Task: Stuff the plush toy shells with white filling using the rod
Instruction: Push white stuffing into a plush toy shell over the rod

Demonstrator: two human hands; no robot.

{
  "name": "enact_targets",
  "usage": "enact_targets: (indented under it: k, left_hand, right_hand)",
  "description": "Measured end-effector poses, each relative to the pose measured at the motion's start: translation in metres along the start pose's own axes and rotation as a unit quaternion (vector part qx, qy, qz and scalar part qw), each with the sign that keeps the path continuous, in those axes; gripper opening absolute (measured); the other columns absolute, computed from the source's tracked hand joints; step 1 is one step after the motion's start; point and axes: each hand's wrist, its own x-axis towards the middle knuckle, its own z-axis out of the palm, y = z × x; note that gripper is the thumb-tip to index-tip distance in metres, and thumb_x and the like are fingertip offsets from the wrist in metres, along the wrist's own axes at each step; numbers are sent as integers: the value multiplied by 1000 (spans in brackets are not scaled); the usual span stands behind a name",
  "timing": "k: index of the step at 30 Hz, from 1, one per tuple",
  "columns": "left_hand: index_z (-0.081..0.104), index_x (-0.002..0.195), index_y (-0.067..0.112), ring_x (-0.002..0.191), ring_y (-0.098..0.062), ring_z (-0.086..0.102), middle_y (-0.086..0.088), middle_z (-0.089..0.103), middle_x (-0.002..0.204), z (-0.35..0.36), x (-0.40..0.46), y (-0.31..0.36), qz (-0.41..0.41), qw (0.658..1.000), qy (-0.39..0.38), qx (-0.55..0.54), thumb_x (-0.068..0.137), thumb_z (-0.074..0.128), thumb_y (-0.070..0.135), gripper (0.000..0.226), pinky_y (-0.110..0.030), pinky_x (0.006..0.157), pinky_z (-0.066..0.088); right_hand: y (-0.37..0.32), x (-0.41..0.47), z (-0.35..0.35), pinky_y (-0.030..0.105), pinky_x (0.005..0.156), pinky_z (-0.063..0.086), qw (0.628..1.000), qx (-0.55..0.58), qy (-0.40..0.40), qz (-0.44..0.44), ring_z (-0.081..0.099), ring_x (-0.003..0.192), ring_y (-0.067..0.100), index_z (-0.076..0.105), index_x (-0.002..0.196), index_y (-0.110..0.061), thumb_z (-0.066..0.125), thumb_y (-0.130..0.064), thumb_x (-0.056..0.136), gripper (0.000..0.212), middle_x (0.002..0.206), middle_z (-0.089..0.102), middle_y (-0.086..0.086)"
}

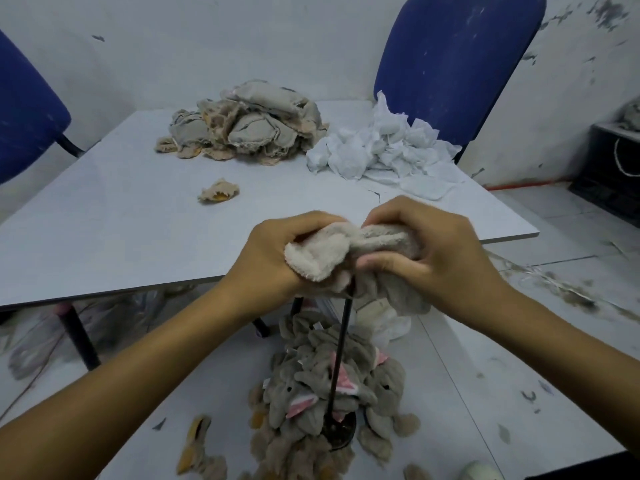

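A grey-beige plush toy shell (332, 251) sits over the top of a thin black upright rod (341, 344), whose round base (341, 433) stands on the floor. My left hand (273, 258) grips the shell's left, cream-lined end. My right hand (422, 247) grips its right part, thumb pressed against the fabric. The rod's tip is hidden inside the shell. White filling (384, 150) lies heaped at the table's back right.
Inside-out shells (242, 126) are heaped at the back of the white table (104, 220), with one loose piece (218, 192) nearer. Grey plush pieces (329, 393) surround the rod's base on the floor. Blue chairs (457, 64) stand behind and at the left.
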Motion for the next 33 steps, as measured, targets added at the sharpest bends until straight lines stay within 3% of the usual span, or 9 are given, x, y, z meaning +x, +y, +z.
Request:
enact_targets:
  k: [4,8,10,15,20,26,28,30,33]
  left_hand:
    - [69,96,23,81,-1,63,9,68,88,6,-15,-17,-17,998,-33,56,71,77,15,28,-25,70,49]
    - [68,98,18,85,-18,64,0,67,93,10,-14,-24,-32,996,-49,61,76,76,14,24,-37,72,49]
    - [69,101,16,87,-15,66,0,69,96,15,-15,-21,-63,997,-32,-11,81,77,3,25,-31,73,50]
    - [71,92,16,82,-4,66,9,71,89,19,-4,-11,6,993,69,-93,84,71,7,13,-18,72,49]
    - [66,75,25,70,-5,59,7,65,73,23,-15,-31,-75,997,-9,21,76,67,10,15,-27,66,46]
    - [66,83,28,73,0,60,17,66,81,16,-15,-34,-64,997,-42,-8,81,74,18,13,-16,68,44]
    - [69,99,25,89,-2,64,17,68,96,7,-11,-28,-85,993,-81,-18,76,78,23,25,-20,78,47]
    - [57,134,27,125,-10,55,12,58,133,-8,1,-18,-111,973,-198,-38,74,77,33,64,-27,100,45]
    - [26,154,39,143,-37,32,2,32,157,-26,15,-1,-148,893,-403,-133,73,75,38,95,-60,115,29]
  right_hand:
    - [13,-8,13,31,77,47,990,18,-119,71,63,82,12,70,93,-14,73,-41,83,29,87,70,-4]
    - [22,-19,29,6,67,38,994,38,-90,56,55,76,-7,73,84,-24,67,-34,84,11,76,62,-25]
    - [23,-22,34,1,68,36,994,53,-80,56,53,75,-18,69,89,-30,67,-32,84,6,69,57,-32]
    - [26,-22,28,-4,78,33,1000,-15,13,-11,48,84,-12,65,98,-24,56,-32,91,13,93,53,-27]
    - [26,-33,49,7,59,35,982,29,-165,89,52,63,-14,47,66,-42,46,-56,90,28,58,46,-25]
    - [28,-34,40,9,61,36,984,24,-160,77,54,71,-12,50,70,-41,49,-58,89,26,66,56,-29]
    - [26,-33,37,7,65,36,987,23,-140,71,54,77,-16,49,89,-45,55,-58,87,14,81,58,-39]
    - [25,-30,32,8,69,40,986,77,-108,99,59,86,-10,49,102,-44,60,-60,83,27,93,63,-31]
    - [29,-26,23,26,84,55,947,242,-125,170,66,102,7,54,117,-41,76,-48,78,46,112,67,-16]
